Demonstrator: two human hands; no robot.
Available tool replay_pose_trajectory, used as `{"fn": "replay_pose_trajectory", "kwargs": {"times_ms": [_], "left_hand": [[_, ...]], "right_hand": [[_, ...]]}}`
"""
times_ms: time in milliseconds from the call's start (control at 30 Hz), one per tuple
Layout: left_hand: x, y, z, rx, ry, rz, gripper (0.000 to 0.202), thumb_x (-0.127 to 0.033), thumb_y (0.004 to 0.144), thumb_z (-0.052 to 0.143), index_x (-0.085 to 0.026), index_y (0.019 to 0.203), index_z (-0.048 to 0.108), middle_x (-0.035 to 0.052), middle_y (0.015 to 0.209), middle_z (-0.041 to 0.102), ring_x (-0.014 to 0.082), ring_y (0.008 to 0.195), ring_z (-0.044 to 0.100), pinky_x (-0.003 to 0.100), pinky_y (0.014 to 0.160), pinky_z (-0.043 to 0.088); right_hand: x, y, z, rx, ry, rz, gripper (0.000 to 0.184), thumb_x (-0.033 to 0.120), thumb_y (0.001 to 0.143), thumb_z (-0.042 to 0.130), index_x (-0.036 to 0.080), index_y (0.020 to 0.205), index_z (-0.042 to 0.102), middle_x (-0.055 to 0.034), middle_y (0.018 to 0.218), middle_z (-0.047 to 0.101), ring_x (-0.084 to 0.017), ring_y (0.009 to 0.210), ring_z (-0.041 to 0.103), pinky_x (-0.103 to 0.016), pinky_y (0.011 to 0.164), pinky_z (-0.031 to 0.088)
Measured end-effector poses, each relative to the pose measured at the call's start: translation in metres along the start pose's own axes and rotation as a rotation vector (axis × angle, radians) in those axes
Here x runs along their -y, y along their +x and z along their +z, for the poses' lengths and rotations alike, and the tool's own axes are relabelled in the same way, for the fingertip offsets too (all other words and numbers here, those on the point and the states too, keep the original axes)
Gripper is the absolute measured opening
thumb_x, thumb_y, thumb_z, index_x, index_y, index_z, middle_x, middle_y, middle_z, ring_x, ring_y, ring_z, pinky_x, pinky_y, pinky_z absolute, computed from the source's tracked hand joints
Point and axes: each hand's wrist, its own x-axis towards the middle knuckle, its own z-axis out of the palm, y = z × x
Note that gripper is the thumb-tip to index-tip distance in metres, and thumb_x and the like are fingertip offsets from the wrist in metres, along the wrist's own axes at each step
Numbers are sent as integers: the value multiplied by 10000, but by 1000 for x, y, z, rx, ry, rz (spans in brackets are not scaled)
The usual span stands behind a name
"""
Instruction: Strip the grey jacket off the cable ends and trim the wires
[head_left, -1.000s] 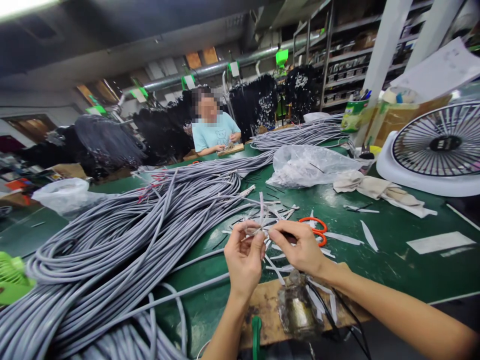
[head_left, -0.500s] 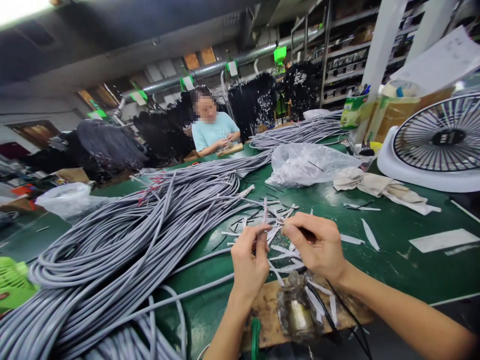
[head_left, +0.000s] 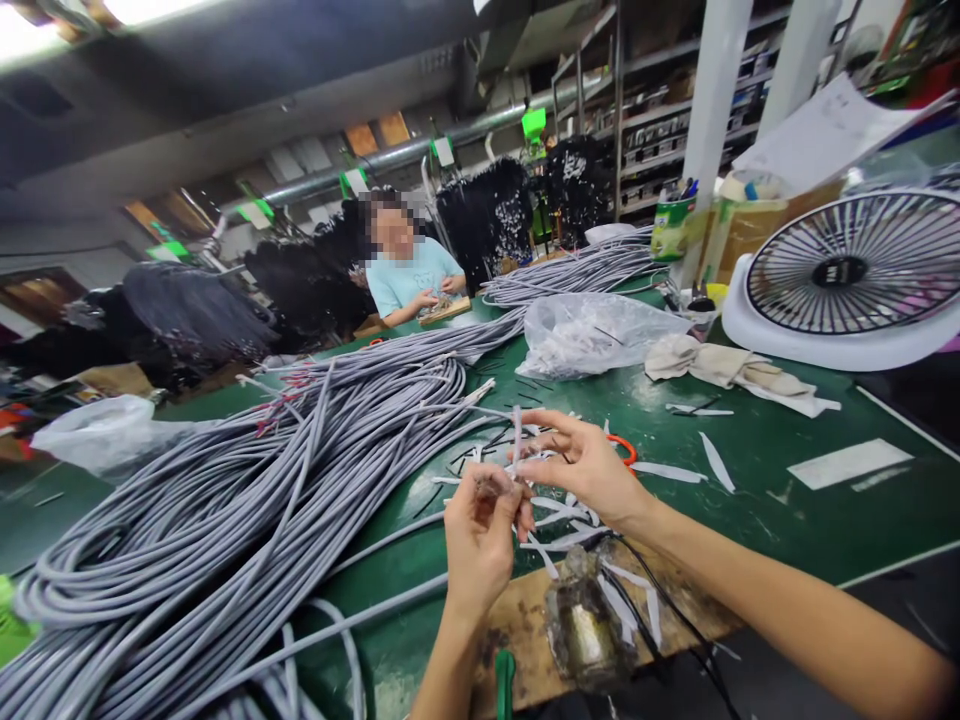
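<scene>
My left hand [head_left: 480, 540] is pinched closed on the stripped end of a grey cable, whose short grey strip [head_left: 517, 432] sticks up between both hands. My right hand [head_left: 581, 468] hovers just to its right, thumb and forefinger nipping the thin wires at that end while the other fingers spread. Below the hands lies a worn wooden board [head_left: 529, 630] with a grimy metal tool [head_left: 585, 625] on it. Orange-handled scissors [head_left: 624, 450] peek out behind my right hand. White and grey strips of cut sheath [head_left: 712, 462] litter the green table [head_left: 750, 500].
A big heap of grey cables [head_left: 225, 520] fills the left side. A white fan [head_left: 840, 285], cloth rags [head_left: 720, 365] and a clear plastic bag [head_left: 592, 335] lie at the right. Across the table a person in a light blue shirt [head_left: 409, 275] works on another board.
My view has shifted slightly right. My right hand has loosened from a tight pinch to partly spread fingers and moved up, while my left hand dropped a little with the cable end.
</scene>
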Motion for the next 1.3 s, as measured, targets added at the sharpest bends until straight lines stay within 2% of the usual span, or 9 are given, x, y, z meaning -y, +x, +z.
{"fn": "replay_pose_trajectory", "kwargs": {"times_ms": [100, 233, 400, 500, 633, 767, 900, 1133, 1300], "left_hand": [[2, -1, 3, -52, 78, -53, 126, -228, 794, 552, -198, 864, 451, -37, 650, 554, 61, 467, 491, 158, 438, 385], [6, 1, 2, -175, 297, -16, 227, -253, 727, 627, -171, 933, 577, 22, 763, 600, 116, 650, 562, 201, 566, 440], [4, 6, -3, -170, 233, -109, 257, -345, 773, 556, -129, 645, 606, -31, 451, 462, 69, 408, 403, 184, 409, 323], [3, 8, -7, -175, 101, -182, 313, -390, 764, 559, -121, 606, 578, -41, 423, 424, 47, 366, 347, 172, 364, 256], [5, 8, -8, -243, -9, -174, 283, -391, 754, 580, -111, 738, 616, -44, 491, 422, 26, 379, 328, 153, 357, 222], [7, 8, -5, -258, -67, -191, 296, -394, 777, 553, -110, 703, 590, -56, 459, 381, 18, 374, 293, 136, 350, 202], [7, 8, -1, -193, -154, -205, 269, -384, 828, 479, -130, 804, 565, -58, 476, 413, 16, 352, 291, 128, 334, 200], [9, 6, 0, -188, -76, -237, 244, -380, 820, 484, -170, 697, 463, -80, 439, 427, 37, 292, 357, 132, 287, 260], [5, 5, 1, -258, 38, -222, 304, -379, 821, 479, -164, 612, 423, -78, 426, 451, 43, 275, 401, 142, 284, 311]], "right_hand": [[-5, -3, 0, -128, -157, -76, 302, 170, 627, 681, 158, 905, 565, 8, 646, 618, -116, 591, 596, -231, 565, 496], [-7, -10, 5, -179, -292, -241, 234, 133, 707, 595, 187, 923, 520, -6, 744, 623, -128, 702, 622, -235, 645, 503], [-2, -12, 7, -18, -141, -214, 239, 181, 726, 597, 202, 909, 445, 11, 727, 583, -97, 645, 579, -206, 582, 469], [1, -7, 2, 72, -112, -193, 213, 202, 722, 600, 192, 885, 463, 8, 733, 558, -92, 647, 553, -195, 555, 442], [2, 2, -7, -246, -212, -243, 157, 213, 715, 599, 175, 815, 484, -10, 762, 525, -107, 720, 530, -195, 572, 428], [1, -7, -6, -486, -419, -413, 114, 213, 767, 549, 198, 853, 475, -1, 763, 512, -59, 496, 431, -191, 401, 305], [-2, -23, 8, -265, -716, -602, 93, 177, 765, 551, 212, 843, 513, 13, 675, 546, -62, 419, 376, -221, 397, 295], [-12, -15, 11, -95, -905, -483, 172, 215, 797, 535, 180, 965, 549, -16, 777, 633, -101, 569, 535, -215, 561, 398], [-12, -13, 11, -16, -861, -477, 140, 167, 815, 492, 166, 707, 582, -5, 632, 608, -95, 556, 528, -194, 550, 382]]}}
